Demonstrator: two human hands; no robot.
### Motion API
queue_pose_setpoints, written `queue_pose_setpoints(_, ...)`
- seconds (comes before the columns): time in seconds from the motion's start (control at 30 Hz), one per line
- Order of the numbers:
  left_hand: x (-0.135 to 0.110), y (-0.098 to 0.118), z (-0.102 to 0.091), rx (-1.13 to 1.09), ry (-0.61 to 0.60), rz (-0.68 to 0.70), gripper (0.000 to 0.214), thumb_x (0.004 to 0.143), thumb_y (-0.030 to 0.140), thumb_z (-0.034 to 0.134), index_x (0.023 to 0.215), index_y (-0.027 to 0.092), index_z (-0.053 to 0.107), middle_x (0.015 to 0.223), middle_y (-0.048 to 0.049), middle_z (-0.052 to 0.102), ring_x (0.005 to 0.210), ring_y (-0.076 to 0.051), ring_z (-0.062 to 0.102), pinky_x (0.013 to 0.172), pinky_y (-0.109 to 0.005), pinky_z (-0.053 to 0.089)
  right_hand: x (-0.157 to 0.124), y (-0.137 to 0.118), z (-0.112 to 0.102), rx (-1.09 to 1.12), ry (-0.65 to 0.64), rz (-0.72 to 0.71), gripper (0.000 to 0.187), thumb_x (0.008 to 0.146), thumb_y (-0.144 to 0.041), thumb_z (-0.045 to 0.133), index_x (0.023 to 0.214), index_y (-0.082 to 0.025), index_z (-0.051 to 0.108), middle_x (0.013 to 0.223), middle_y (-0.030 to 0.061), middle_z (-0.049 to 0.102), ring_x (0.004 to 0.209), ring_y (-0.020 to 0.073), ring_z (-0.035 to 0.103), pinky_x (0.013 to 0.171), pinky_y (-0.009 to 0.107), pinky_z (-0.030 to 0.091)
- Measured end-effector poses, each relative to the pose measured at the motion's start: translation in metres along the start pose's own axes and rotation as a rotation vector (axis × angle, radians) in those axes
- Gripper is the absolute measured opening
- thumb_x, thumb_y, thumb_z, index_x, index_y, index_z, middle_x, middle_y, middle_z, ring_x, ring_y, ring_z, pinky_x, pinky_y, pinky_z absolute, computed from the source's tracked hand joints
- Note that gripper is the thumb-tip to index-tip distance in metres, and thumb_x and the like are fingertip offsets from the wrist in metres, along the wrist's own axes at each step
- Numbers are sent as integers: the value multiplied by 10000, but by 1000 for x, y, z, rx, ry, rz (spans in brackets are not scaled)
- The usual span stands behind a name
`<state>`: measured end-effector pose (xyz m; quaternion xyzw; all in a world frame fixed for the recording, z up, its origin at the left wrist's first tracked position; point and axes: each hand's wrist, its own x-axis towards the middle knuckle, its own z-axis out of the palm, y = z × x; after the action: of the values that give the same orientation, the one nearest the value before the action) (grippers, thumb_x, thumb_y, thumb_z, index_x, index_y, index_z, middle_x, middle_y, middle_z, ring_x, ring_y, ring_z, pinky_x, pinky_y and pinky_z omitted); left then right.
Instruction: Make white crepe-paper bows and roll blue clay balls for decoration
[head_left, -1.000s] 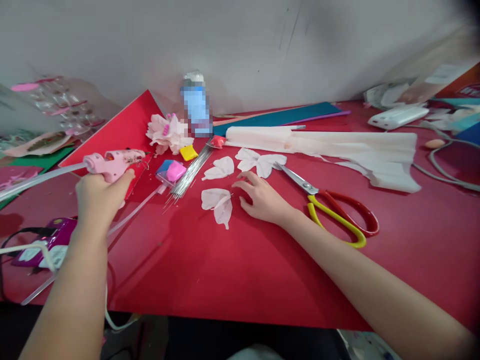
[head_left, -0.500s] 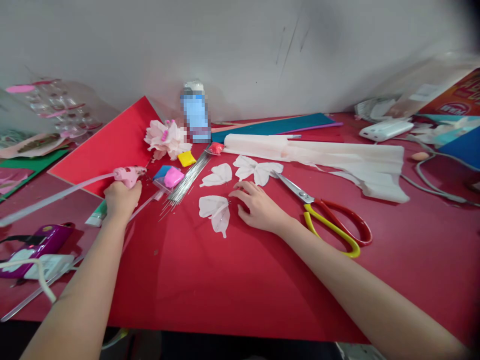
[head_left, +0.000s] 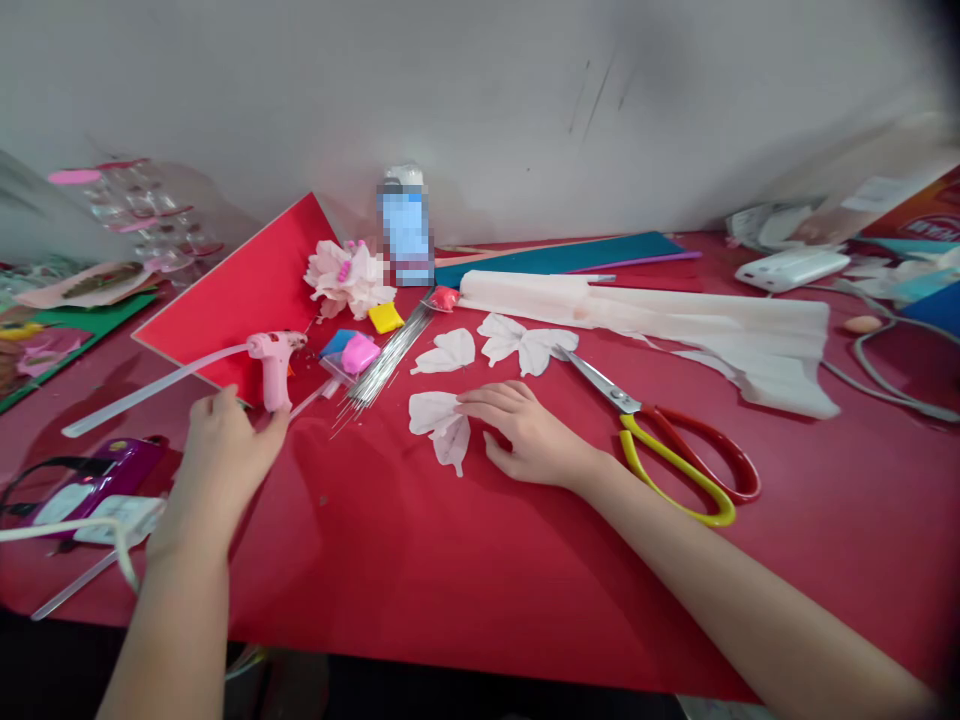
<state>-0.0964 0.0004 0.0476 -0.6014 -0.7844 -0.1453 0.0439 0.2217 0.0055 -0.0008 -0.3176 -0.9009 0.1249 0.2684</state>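
A pink hot glue gun (head_left: 274, 370) stands on the table with a long clear glue stick (head_left: 157, 392) out of its back. My left hand (head_left: 225, 455) is just in front of the gun's handle, fingers apart and holding nothing. My right hand (head_left: 529, 430) rests low over the table with its fingers stretched out. Its fingertips reach the edge of a white paper petal cluster (head_left: 442, 425). Behind this lie a second petal piece (head_left: 446, 352) and a wider petal piece (head_left: 525, 342), which the tips of the scissors (head_left: 622, 398) touch.
Wire stems (head_left: 394, 355) lie beside pink clay (head_left: 360, 353) and a yellow packet (head_left: 385, 318). A pink paper flower (head_left: 346, 280) leans by a red board (head_left: 232, 285). White crepe paper (head_left: 675, 315) stretches along the back. A phone (head_left: 406, 230) stands at the wall.
My left hand has let go of the glue gun and drawn back toward me. My right fingertips have come down onto the front petal cluster. The view has shifted slightly.
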Motion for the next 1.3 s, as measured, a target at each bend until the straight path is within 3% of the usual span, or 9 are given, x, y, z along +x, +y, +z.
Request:
queue_pose_setpoints(0.1,-25,28,-11,-235,-40,201,338,833,369,480,1076,150,564,1083,-118,603,948,-251,610,860,-375,489,-5,-7,3,25,-4,3,533,747,-53,443,1267,-169,461,1219,107,588,1147,233,504,985,442,346)
queue_pose_setpoints(0.13,-26,39,-10,-309,-152,341,306,867,361,450,1101,198,562,1141,-80,594,989,-219,599,886,-342,477,-7,-9,3,21,-7,9,543,744,-56,446,1275,-170,452,1205,108,593,1133,235,510,978,442,350)
queue_pose_setpoints(0.2,-19,63,-3,-392,-272,555,262,879,358,443,1055,236,594,1151,-44,606,1044,-210,576,924,-336,449,-9,-12,4,-10,-20,21,544,743,-65,453,1276,-171,454,1192,114,595,1114,244,513,968,451,352)
queue_pose_setpoints(0.27,-4,82,11,-450,-371,660,263,892,367,421,996,228,619,1074,-43,645,993,-213,593,869,-336,467,-9,-14,4,-51,-36,21,520,746,-75,459,1257,-166,477,1201,116,590,1112,251,505,967,455,349)
queue_pose_setpoints(0.37,16,98,36,-532,-486,708,239,860,384,471,879,216,640,935,-33,676,817,-202,616,718,-320,490,-10,-15,4,-98,-55,2,461,765,-86,459,1216,-159,522,1229,110,578,1135,248,488,987,449,330)
queue_pose_setpoints(0.53,21,97,59,-629,-514,731,189,836,375,524,853,226,638,893,-11,677,826,-181,617,725,-294,493,-10,-17,2,-115,-97,-15,413,815,-93,421,1205,-162,537,1232,105,587,1143,232,502,1025,469,283)
queue_pose_setpoints(0.83,19,94,67,-661,-500,771,146,833,334,570,874,199,608,905,-21,629,816,-143,601,745,-273,495,-9,-19,-1,-148,-171,-135,344,834,-120,432,1146,-147,572,1100,79,660,1049,233,537,997,491,277)
queue_pose_setpoints(1.13,21,89,67,-599,-480,859,302,797,481,588,947,220,609,998,-50,632,964,-211,582,860,-363,477,-11,-20,-2,-167,-183,-163,295,833,-124,441,1060,-193,616,1022,66,678,983,226,546,979,507,279)
queue_pose_setpoints(1.3,22,87,66,-605,-499,891,280,798,443,600,963,218,605,1000,-50,624,975,-208,573,867,-360,475,-13,-20,-2,-150,-187,-167,302,837,-123,441,1070,-197,618,1021,54,674,965,218,541,985,509,266)
